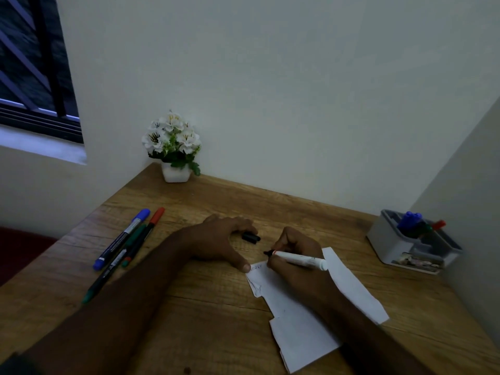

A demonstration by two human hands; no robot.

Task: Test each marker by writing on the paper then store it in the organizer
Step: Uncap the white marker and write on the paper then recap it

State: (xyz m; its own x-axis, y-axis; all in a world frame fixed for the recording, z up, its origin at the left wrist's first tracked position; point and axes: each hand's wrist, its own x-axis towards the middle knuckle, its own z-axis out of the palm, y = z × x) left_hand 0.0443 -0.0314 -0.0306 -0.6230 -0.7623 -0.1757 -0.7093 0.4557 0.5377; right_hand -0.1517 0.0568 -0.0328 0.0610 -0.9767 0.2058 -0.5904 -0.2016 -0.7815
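Your right hand (293,254) grips the uncapped marker (299,259) over the paper (351,288); your left hand (224,239) lies relaxed beside it. Unpinned, the paper could slide, smearing ink

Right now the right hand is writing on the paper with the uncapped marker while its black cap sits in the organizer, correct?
Not quite. In the head view the black cap lies on the desk by the left hand, not in the organizer. The right hand does hold the uncapped marker at the paper.

Head view, looking down, close over wooden desk (216,293)
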